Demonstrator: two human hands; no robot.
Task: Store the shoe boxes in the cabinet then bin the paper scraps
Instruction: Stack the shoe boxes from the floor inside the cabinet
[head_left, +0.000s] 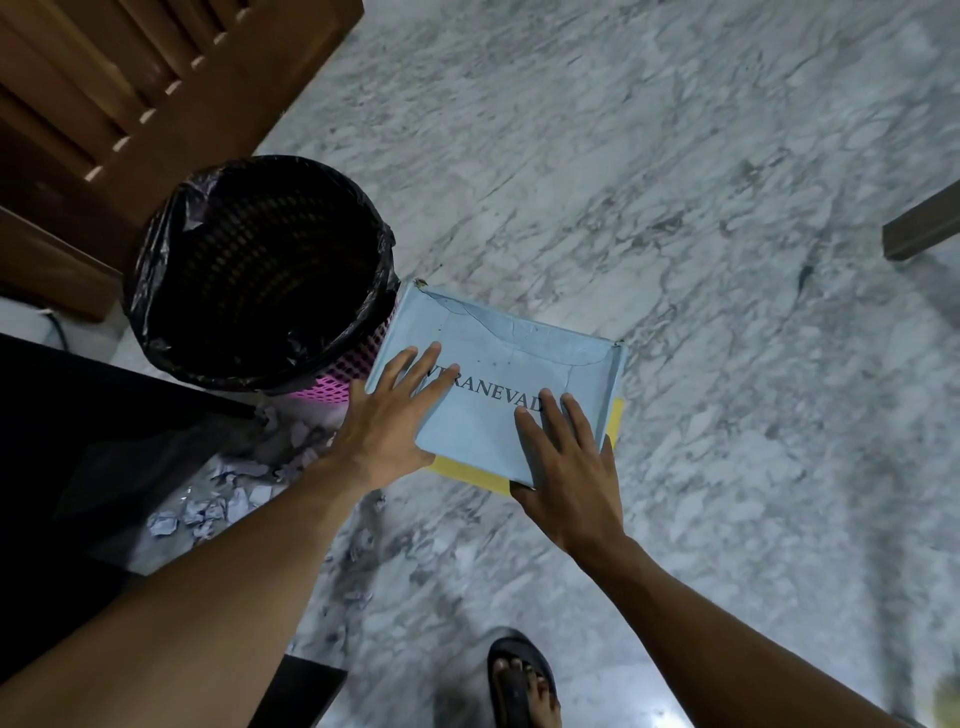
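Head view: a pale blue shoe box (498, 374) lies on the marble floor (675, 208), stacked on a yellow box (467, 474) that shows only at its edges. Both hands rest flat on the lid with fingers straight: the left hand (384, 415) at its left edge, the right hand (566, 467) at its near corner. A black-lined pink mesh bin (150, 270) stands just beside the box's left side. Crumpled paper scraps (228, 493) litter the floor left of the box.

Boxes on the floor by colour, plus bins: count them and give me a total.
Light blue box: 1
Yellow box, under the blue one: 1
Bin: 1
Total: 3
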